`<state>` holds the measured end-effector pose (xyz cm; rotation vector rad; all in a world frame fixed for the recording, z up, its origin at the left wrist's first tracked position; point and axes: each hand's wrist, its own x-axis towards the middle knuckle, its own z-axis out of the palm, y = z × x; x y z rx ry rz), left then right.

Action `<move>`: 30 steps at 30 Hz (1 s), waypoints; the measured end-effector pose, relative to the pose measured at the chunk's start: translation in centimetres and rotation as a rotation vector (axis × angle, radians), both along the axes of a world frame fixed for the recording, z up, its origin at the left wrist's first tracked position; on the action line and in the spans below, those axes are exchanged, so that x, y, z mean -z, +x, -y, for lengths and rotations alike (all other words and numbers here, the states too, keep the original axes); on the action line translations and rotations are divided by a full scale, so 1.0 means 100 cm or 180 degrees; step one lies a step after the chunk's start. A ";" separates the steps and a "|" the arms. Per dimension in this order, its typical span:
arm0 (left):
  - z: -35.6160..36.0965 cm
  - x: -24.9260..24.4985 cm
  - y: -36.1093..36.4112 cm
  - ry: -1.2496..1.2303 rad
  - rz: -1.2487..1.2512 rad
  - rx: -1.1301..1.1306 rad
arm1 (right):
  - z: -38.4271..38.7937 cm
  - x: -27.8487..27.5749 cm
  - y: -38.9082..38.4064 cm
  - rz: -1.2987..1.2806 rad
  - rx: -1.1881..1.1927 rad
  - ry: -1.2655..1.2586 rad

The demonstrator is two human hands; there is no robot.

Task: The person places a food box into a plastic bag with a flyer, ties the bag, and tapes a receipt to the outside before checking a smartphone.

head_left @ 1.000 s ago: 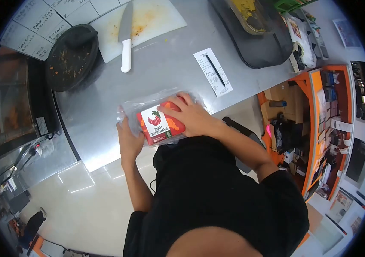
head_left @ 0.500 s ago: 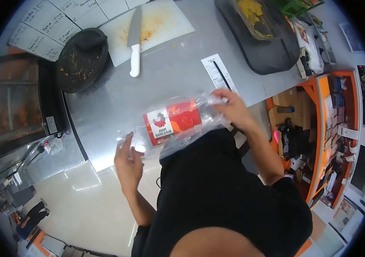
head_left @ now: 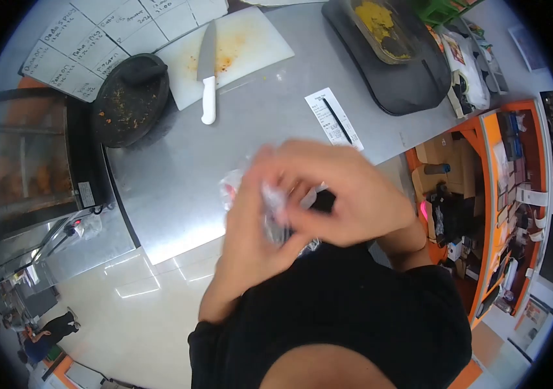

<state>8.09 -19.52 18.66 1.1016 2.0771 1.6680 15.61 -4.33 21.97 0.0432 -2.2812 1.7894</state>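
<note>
My left hand and my right hand are close together above the near edge of the counter, both blurred by motion. Gathered plastic of a clear bag shows between them, with fingers of both hands curled on it. A bit of the bag with a red patch sticks out left of my left hand; most of the red and white package is hidden behind the hands. Beyond them on the steel counter lie a white-handled knife, partly on a stained white cutting board, and a paper slip with a black pen.
A dark oval dish with crumbs stands at the left beside a glass display case. At the right, a black tray bears a container of yellow food. A person is far off at the lower left.
My hands have come together from the two ends of the bag and risen toward the camera. The bag, spread out before, is now bunched between them, and the red package is mostly covered.
</note>
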 end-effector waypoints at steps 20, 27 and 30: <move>0.036 0.191 -0.003 -0.1081 -0.0771 0.0860 | 0.027 0.172 -0.042 -0.0541 -0.0328 0.0563; -0.013 0.181 0.016 -0.1136 -0.0570 0.0672 | 0.063 0.143 -0.049 0.0391 -0.0785 0.1547; -0.024 0.169 0.020 -0.1138 -0.0314 0.0233 | 0.059 0.155 -0.040 -0.0065 -0.1602 0.2313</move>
